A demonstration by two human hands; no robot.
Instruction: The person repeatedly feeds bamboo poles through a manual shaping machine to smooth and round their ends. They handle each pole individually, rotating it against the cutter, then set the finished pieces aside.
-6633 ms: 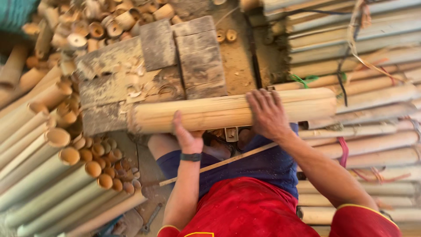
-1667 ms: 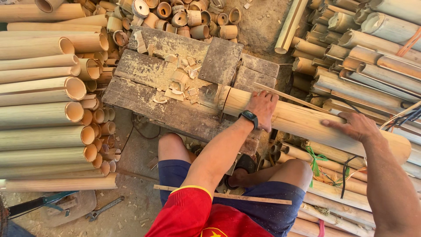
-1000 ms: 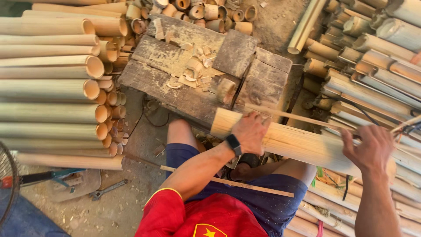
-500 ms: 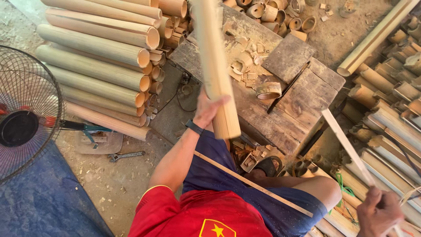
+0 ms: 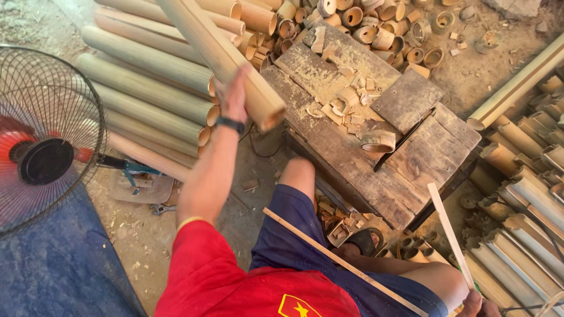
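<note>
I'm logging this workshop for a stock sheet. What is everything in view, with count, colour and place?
Held pole: one, tan bamboo, raised over the left stack.
Stacked poles: many, tan, left of the bench.
Bench: one, weathered grey-brown planks, centre.
Offcut rings: many, tan, beyond the bench and on it.
Right-hand poles: many, pale tan, right edge.
Fan: one, dark cage with red blades, left.
Tarp: one, blue, lower left.
Long stick: one, pale, across the lap.
Slat: one, pale, lower right.
Left hand: gripping the held pole.
Right hand: at the bottom edge, at the slat's lower end.
</note>
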